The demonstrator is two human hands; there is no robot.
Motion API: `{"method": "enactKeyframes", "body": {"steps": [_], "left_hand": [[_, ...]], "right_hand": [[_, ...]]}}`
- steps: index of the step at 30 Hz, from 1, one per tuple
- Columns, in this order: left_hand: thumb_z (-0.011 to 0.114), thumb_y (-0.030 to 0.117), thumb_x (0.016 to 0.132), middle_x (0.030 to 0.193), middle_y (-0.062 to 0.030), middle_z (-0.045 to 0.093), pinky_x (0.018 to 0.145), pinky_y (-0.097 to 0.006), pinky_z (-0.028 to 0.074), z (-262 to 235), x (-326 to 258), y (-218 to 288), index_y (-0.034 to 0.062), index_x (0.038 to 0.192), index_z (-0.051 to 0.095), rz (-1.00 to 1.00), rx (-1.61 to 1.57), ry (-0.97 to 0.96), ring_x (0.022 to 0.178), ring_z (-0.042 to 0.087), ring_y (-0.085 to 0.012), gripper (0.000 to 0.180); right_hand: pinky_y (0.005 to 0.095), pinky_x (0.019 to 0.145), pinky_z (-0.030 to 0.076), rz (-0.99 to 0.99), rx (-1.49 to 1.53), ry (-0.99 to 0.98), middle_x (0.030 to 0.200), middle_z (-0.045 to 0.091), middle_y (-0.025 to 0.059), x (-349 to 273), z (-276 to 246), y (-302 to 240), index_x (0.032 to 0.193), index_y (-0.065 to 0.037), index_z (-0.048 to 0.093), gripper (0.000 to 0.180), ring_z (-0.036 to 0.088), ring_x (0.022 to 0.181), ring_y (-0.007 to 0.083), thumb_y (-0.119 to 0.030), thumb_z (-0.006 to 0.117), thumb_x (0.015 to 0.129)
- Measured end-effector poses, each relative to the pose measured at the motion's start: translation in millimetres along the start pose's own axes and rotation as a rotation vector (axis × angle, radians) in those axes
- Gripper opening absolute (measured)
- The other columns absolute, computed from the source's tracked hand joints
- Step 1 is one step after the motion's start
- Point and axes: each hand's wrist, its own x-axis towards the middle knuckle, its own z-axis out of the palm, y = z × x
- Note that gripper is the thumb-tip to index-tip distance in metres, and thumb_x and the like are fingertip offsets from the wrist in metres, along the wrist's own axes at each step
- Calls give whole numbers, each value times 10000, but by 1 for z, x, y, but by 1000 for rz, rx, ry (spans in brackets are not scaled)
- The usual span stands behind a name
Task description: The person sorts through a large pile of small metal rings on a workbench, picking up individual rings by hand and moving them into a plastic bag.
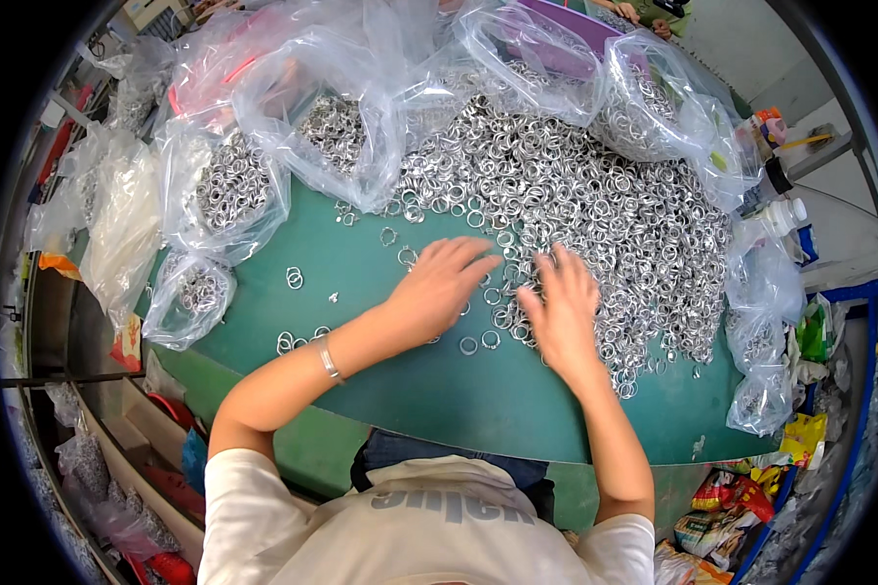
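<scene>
A big heap of small silver metal rings (595, 195) covers the far right half of the green table (361, 273). My left hand (441, 285) lies flat, fingers spread, on the table at the heap's near edge, over a few loose rings. My right hand (561, 310) rests palm down on the edge of the heap, fingers apart among the rings. Neither hand visibly holds a ring. A thin silver bracelet (329, 361) sits on my left wrist. Scattered single rings (294, 279) lie on the bare green surface to the left.
Clear plastic bags filled with rings (226, 195) crowd the table's left and far sides, more (763, 390) at the right edge. A purple tray (556, 29) lies under bags at the back. White bottles (780, 210) stand at the right. Shelves with bags run along the left.
</scene>
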Motion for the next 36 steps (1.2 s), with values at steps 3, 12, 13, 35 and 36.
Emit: {"method": "enactKeyframes", "body": {"steps": [3,12,13,35,36], "left_hand": [[601,-2,828,1390,-125,467,1112,-508,313,12,5,-6,54,1218,579,80,118,-45,1317,412,-344,394],[623,36,827,1384,-130,482,1117,-523,296,-8,-6,-6,31,1260,540,10,70,-54,1342,389,-338,441],[626,41,825,1389,-131,478,1117,-523,295,-6,1,1,27,1263,537,16,11,-56,1347,384,-336,447],[661,12,783,1213,-125,574,926,-417,405,-9,-57,27,36,1102,635,21,-33,135,1132,528,-308,320],[661,18,793,1187,-114,579,910,-411,403,-9,-52,24,41,1100,636,1,-17,133,1107,533,-299,309]], "right_hand": [[586,1083,267,-132,-40,-173,1433,408,180,-11,7,-17,1346,-62,501,576,292,1386,387,-327,675,864],[467,990,360,-142,376,-51,1165,598,122,-51,-23,17,1074,-59,665,284,513,1180,319,-110,724,801],[456,972,369,-38,364,8,1151,601,121,-45,-23,19,1082,-55,660,291,518,1155,319,-109,721,804],[402,858,351,-55,150,8,961,587,71,0,-10,-12,959,-40,657,186,530,931,255,-58,715,783],[398,845,355,-84,170,-2,958,586,74,2,-9,-13,962,-39,657,190,532,928,256,-51,710,780]]}}
